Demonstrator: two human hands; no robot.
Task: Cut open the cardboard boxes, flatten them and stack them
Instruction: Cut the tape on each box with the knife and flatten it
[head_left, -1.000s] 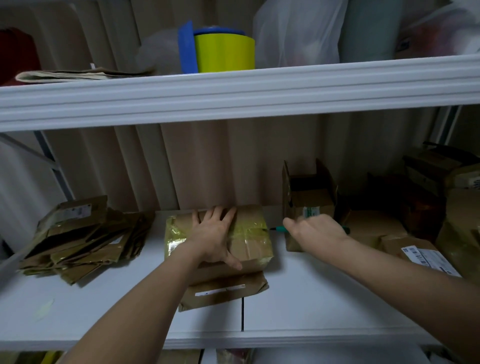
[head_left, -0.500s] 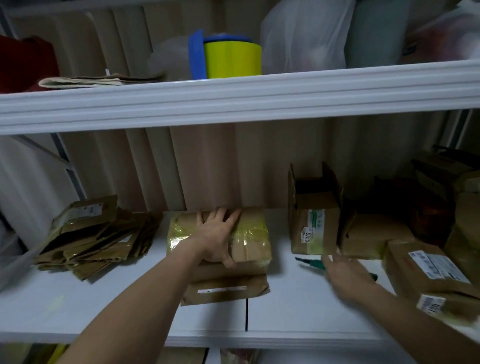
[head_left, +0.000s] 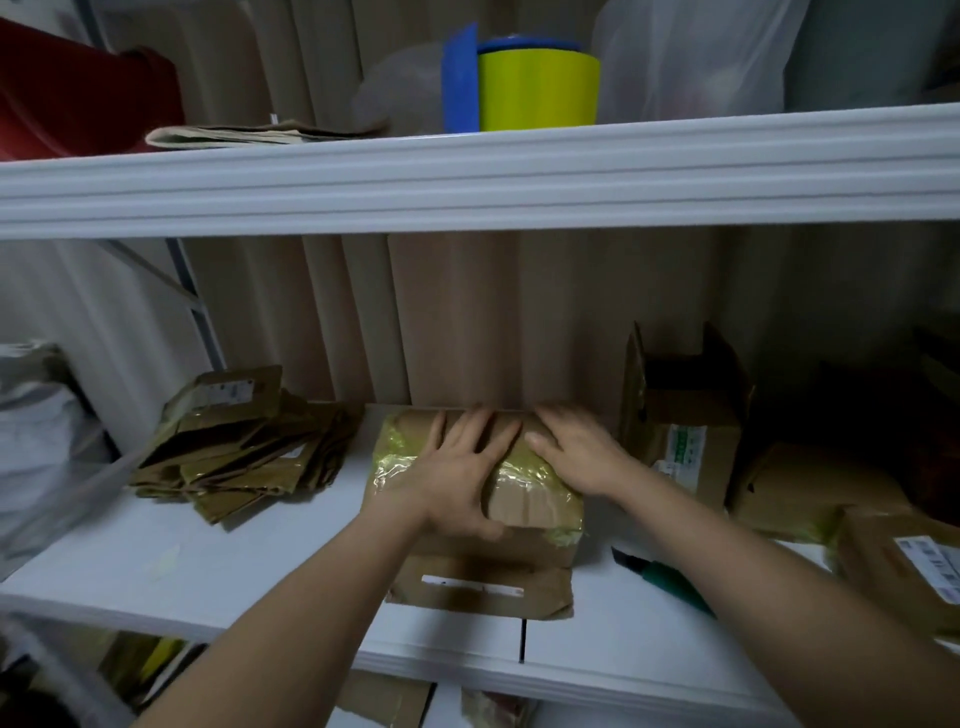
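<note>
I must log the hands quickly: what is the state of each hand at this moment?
Left hand: open, fingers spread flat, pressing on the taped box.
Right hand: open, resting on the same box, holding nothing; the green cutter lies on the shelf.

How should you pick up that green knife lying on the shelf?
Hold the green knife by its green handle, coming down from above on the near right side. Its dark blade tip points away toward the taped box, so fingers stay clear. It lies flat on the shelf.

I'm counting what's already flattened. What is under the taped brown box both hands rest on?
A flattened brown cardboard piece with a white strip sticks out beneath the taped brown box. Anything farther under is covered.
</note>
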